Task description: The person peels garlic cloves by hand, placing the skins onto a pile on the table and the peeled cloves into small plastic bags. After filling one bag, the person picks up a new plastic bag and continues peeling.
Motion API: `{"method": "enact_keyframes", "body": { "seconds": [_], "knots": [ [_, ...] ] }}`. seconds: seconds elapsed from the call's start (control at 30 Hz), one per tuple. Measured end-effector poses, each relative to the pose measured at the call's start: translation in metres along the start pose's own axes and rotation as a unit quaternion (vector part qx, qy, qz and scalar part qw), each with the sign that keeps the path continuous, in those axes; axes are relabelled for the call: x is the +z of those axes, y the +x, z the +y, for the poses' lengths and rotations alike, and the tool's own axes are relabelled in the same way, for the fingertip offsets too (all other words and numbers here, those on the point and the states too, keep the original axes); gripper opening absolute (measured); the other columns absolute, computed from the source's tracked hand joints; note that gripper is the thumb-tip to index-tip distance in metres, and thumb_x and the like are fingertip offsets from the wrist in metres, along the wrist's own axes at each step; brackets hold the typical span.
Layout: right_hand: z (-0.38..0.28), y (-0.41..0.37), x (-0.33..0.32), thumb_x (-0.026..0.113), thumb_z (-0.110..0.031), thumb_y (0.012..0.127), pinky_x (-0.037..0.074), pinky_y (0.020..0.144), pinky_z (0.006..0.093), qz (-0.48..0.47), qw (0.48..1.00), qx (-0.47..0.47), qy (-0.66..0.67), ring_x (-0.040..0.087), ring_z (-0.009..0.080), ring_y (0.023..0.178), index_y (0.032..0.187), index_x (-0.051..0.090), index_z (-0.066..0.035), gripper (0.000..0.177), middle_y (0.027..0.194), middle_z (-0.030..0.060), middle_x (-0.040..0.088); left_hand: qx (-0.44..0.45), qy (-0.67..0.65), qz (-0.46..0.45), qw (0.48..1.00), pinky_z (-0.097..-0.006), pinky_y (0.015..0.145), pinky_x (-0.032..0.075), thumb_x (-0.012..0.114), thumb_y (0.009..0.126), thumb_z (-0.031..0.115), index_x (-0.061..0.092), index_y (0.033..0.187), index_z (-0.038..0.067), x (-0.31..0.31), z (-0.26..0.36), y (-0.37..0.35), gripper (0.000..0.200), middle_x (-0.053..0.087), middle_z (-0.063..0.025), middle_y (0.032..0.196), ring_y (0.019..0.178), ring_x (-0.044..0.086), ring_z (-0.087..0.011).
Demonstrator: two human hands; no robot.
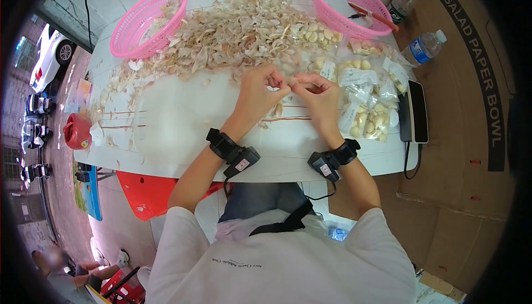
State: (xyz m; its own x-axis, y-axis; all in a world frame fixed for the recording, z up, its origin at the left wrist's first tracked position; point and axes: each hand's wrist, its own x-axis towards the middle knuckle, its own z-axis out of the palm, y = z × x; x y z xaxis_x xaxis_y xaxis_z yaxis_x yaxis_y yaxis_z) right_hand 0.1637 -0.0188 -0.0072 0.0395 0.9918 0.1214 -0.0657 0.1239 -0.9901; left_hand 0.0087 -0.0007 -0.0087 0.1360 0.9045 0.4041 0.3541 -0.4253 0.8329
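My left hand [259,87] and my right hand [318,94] meet above the table, thumbs and fingers pinched together. What they pinch is too small and hidden to make out. Just beyond the fingertips lies a large heap of dry garlic skins [221,29]. Peeled garlic cloves [317,34] sit at the heap's right end. Beside my right hand are several clear plastic bags of peeled garlic [370,121], some with white labels.
Pink baskets stand at the back left [123,31] and back right [327,13]. Two bottles [424,48], a phone-like device [418,113] and a big cardboard box [454,110] are on the right. A red bag [76,132] lies at the left edge. A person [66,279] sits lower left.
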Motion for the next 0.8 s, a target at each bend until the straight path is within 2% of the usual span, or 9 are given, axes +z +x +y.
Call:
{"method": "enact_keyframes", "body": {
  "seconds": [0.1,0.23,0.3,0.43,0.5,0.57,0.67,0.8],
  "knots": [
    [0.008,-0.001,0.002,0.073,-0.003,0.077,0.050,0.063,0.0202,0.011,1.000,-0.011,0.007,0.063,0.0087,0.070,0.090,0.067,0.004,0.016,0.079,0.0087,0.068,0.022,0.004,0.013,1.000,-0.0226,0.053,0.043,0.069,0.069,0.003,0.057,0.065,0.001,0.001,0.001,0.000,0.013,0.057,-0.0019,0.061,0.057,0.050,-0.0069],
    [0.014,-0.003,0.001,0.071,-0.003,0.078,0.050,0.064,0.0206,0.037,0.999,-0.033,-0.018,0.063,0.0092,0.070,0.090,0.067,0.004,0.014,0.078,0.0087,0.068,0.019,0.009,-0.010,1.000,-0.0226,0.054,0.043,0.069,0.068,0.001,0.057,0.066,0.001,0.003,0.007,-0.003,0.012,0.057,-0.0025,0.063,0.057,0.051,-0.0074],
    [0.010,0.000,-0.002,0.070,-0.002,0.078,0.051,0.064,0.0208,0.039,0.998,-0.041,-0.022,0.064,0.0096,0.070,0.090,0.066,0.004,0.015,0.078,0.0088,0.068,0.035,0.017,0.001,0.999,-0.0221,0.058,0.046,0.069,0.068,0.000,0.056,0.069,0.000,0.003,0.008,-0.003,0.012,0.058,-0.0023,0.065,0.060,0.054,-0.0071],
    [-0.002,0.001,-0.003,0.066,0.000,0.081,0.052,0.065,0.0221,-0.016,0.999,-0.032,-0.017,0.065,0.0119,0.075,0.098,0.064,0.004,0.018,0.084,0.0102,0.068,-0.011,-0.040,-0.033,0.999,-0.0225,0.065,0.050,0.066,0.072,-0.001,0.057,0.074,0.000,0.002,0.004,-0.004,0.009,0.061,-0.0023,0.072,0.066,0.059,-0.0078],
    [-0.002,0.005,-0.007,0.064,0.001,0.082,0.052,0.066,0.0225,-0.038,0.999,-0.034,-0.008,0.066,0.0126,0.077,0.101,0.063,0.004,0.019,0.086,0.0106,0.068,-0.050,-0.136,-0.019,0.989,-0.0234,0.069,0.051,0.064,0.078,0.001,0.060,0.081,0.000,0.002,0.005,-0.003,0.006,0.063,-0.0022,0.078,0.072,0.062,-0.0084],
    [0.001,0.007,-0.011,0.063,0.001,0.083,0.053,0.067,0.0222,-0.112,0.993,-0.030,-0.003,0.066,0.0125,0.079,0.103,0.063,0.004,0.020,0.090,0.0113,0.068,-0.048,-0.144,-0.020,0.988,-0.0236,0.069,0.051,0.064,0.080,0.002,0.061,0.084,0.000,0.000,0.007,-0.001,0.005,0.064,-0.0025,0.080,0.072,0.061,-0.0083],
    [-0.001,0.006,-0.009,0.065,0.000,0.082,0.052,0.066,0.0211,-0.117,0.992,-0.016,0.036,0.066,0.0116,0.078,0.104,0.063,0.004,0.022,0.088,0.0104,0.068,-0.050,-0.161,-0.021,0.986,-0.0235,0.069,0.051,0.064,0.082,0.003,0.062,0.088,0.000,-0.001,0.004,0.001,0.007,0.064,-0.0027,0.082,0.073,0.061,-0.0079],
    [0.001,0.006,-0.011,0.066,0.000,0.082,0.052,0.065,0.0205,-0.113,0.993,0.002,0.016,0.066,0.0110,0.075,0.104,0.063,0.004,0.022,0.085,0.0092,0.069,-0.054,-0.181,-0.018,0.982,-0.0226,0.069,0.050,0.064,0.083,0.004,0.062,0.089,-0.001,-0.002,0.006,0.000,0.008,0.064,-0.0023,0.083,0.075,0.060,-0.0073]
  ]
}}
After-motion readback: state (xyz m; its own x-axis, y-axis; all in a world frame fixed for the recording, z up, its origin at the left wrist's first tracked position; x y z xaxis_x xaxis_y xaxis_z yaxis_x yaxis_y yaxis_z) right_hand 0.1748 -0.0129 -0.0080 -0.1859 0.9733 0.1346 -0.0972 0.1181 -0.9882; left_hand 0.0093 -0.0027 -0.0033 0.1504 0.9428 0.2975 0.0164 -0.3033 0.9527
